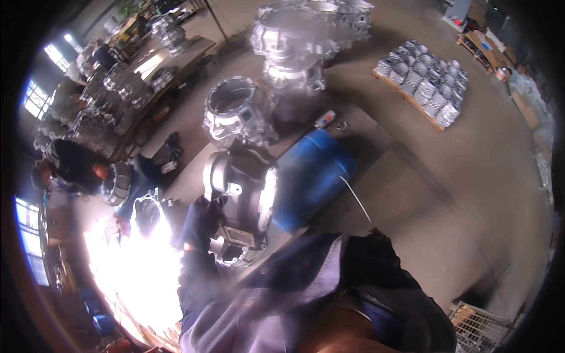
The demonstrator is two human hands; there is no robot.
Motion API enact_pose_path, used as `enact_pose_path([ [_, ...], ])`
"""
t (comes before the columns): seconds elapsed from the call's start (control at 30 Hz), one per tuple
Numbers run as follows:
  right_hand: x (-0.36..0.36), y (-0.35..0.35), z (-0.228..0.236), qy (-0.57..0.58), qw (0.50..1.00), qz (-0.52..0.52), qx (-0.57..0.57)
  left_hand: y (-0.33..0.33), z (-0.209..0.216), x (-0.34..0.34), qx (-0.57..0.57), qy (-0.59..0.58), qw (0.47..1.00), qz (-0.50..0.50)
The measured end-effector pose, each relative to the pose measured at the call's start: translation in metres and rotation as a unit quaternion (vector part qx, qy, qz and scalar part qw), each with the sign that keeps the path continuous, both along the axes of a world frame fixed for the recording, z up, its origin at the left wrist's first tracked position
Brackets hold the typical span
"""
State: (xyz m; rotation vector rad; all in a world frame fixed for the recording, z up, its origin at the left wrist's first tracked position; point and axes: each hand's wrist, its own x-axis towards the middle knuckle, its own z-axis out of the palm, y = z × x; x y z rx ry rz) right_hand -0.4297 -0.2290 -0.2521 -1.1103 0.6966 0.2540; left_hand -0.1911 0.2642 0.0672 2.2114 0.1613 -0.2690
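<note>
A large grey cast-metal housing (244,203) stands tilted in front of me, against a blue barrel (312,176) lying on its side. My left hand (203,222), in a dark glove, is closed on the housing's left side; the fingertips are partly lost against the dark metal. To the right, my right hand (380,235) is closed around the end of a thin whitish rod (356,199). That rod points up and left, its far tip over the barrel's right side and apart from the housing. My sleeve hides part of this hand.
Silvery housings (232,109) stand just beyond, with stacked ones (288,53) behind. A red-and-white container (325,119) lies past the barrel. Wrapped parts fill a pallet (406,101) at far right. On the left, another person (73,165) bends beside castings; strong glare (135,276) whites out the lower left.
</note>
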Motion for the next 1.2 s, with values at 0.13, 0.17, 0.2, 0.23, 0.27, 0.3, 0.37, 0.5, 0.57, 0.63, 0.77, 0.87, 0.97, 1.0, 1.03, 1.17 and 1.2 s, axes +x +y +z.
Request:
enact_pose_path([
  [0.13, 0.018, 0.004, -0.002, -0.001, 0.999, 0.024, 0.022, 0.029, 0.023, 0.019, 0.114, -0.057, 0.991, -0.037],
  [0.17, 0.021, 0.006, -0.003, 0.003, 1.000, 0.025, 0.010, 0.034, 0.034, 0.032, 0.060, -0.046, 0.997, -0.032],
  [0.2, 0.024, 0.008, -0.003, 0.008, 1.000, 0.019, -0.004, 0.033, 0.042, 0.053, -0.030, -0.048, 0.998, 0.028],
  [0.23, 0.027, 0.010, -0.002, 0.012, 1.000, 0.017, -0.015, 0.031, 0.050, 0.074, -0.043, -0.059, 0.996, 0.052],
  [0.27, 0.030, 0.012, 0.000, 0.016, 1.000, 0.013, -0.023, 0.028, 0.058, 0.107, 0.036, -0.042, 0.996, 0.073],
  [0.3, 0.033, 0.015, 0.003, 0.020, 0.999, 0.010, -0.029, 0.024, 0.063, 0.133, 0.084, -0.136, 0.986, 0.038],
  [0.37, 0.040, 0.020, 0.011, 0.024, 0.999, 0.001, -0.042, 0.015, 0.068, 0.185, 0.208, -0.240, 0.948, 0.022],
  [0.5, 0.049, 0.031, 0.024, 0.038, 0.997, -0.018, -0.063, -0.012, 0.051, 0.275, 0.311, -0.299, 0.902, 0.015],
  [0.57, 0.050, 0.037, 0.028, 0.043, 0.996, -0.029, -0.072, -0.032, 0.027, 0.302, 0.359, -0.326, 0.874, -0.030],
  [0.63, 0.051, 0.042, 0.030, 0.048, 0.995, -0.042, -0.081, -0.057, -0.008, 0.318, 0.362, -0.353, 0.862, -0.023],
  [0.77, 0.051, 0.051, 0.033, 0.057, 0.991, -0.065, -0.099, -0.080, -0.072, 0.327, 0.363, -0.324, 0.874, 0.003],
  [0.87, 0.046, 0.059, 0.037, 0.057, 0.989, -0.080, -0.112, -0.080, -0.090, 0.336, 0.360, -0.380, 0.852, -0.017],
  [0.97, 0.033, 0.066, 0.041, 0.046, 0.985, -0.102, -0.130, -0.079, -0.086, 0.341, 0.407, -0.328, 0.852, -0.029],
  [1.0, 0.027, 0.068, 0.042, 0.043, 0.984, -0.111, -0.135, -0.082, -0.083, 0.340, 0.411, -0.283, 0.865, -0.048],
  [1.03, 0.019, 0.070, 0.044, 0.040, 0.982, -0.119, -0.144, -0.080, -0.078, 0.336, 0.395, -0.314, 0.861, -0.061],
  [1.17, -0.003, 0.074, 0.049, 0.018, 0.976, -0.131, -0.172, -0.068, -0.081, 0.279, 0.342, -0.474, 0.811, 0.003],
  [1.2, -0.008, 0.074, 0.049, 0.013, 0.976, -0.130, -0.177, -0.061, -0.088, 0.256, 0.305, -0.527, 0.793, 0.026],
])
